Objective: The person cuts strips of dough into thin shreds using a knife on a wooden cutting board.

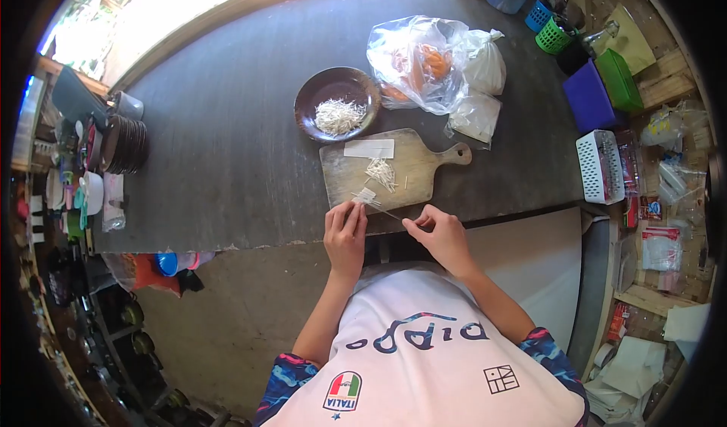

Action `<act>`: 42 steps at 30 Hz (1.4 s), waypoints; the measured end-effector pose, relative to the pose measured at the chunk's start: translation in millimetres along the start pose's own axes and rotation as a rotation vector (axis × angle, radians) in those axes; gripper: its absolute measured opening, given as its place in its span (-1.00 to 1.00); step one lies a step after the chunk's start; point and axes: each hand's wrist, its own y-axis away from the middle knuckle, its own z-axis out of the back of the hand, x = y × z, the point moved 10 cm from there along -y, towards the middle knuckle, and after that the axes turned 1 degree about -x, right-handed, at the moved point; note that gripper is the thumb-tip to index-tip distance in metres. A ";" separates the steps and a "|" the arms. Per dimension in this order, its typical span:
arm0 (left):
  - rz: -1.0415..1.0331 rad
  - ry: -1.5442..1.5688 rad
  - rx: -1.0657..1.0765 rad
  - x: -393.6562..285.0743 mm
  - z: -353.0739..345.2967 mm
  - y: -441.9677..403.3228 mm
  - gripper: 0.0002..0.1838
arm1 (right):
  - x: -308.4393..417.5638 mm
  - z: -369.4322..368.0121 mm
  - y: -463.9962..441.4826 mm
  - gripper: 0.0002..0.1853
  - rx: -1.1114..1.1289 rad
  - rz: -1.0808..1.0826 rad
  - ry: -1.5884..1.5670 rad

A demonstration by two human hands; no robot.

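On the wooden cutting board (337,171), my left hand (346,234) has its fingertips closed on a small pale piece (366,195), partly split into thin sticks. My right hand (441,236) pinches a narrow grey thin knife (388,213), whose tip points toward that piece; its handle is hidden by the fingers. A little pile of pale matchstick strips (381,174) lies in the middle of the board. Behind it rests a flat white rectangular slab (369,148). Beyond the board, a dark round bowl (309,98) holds a heap of white shreds (338,116).
Clear plastic bags (409,60) with orange contents and tied white bags (483,63) stand behind the board. At left is a stack of dark plates (123,145). A white basket (600,168) sits at the right edge of the dark table (219,154). Shelves flank both sides.
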 end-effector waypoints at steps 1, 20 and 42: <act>0.006 0.003 0.001 0.7 -0.4 0.7 -0.82 | 5.1 -3.2 -2.0 -0.57 -0.011 0.016 -0.003; 0.029 0.006 0.034 4.6 -2.6 3.1 -0.80 | 27.4 -25.7 -23.7 -0.57 0.022 0.042 0.002; -0.011 -0.025 0.041 0.3 0.1 1.7 -0.81 | -3.2 -2.3 -5.0 -0.56 0.027 -0.018 -0.009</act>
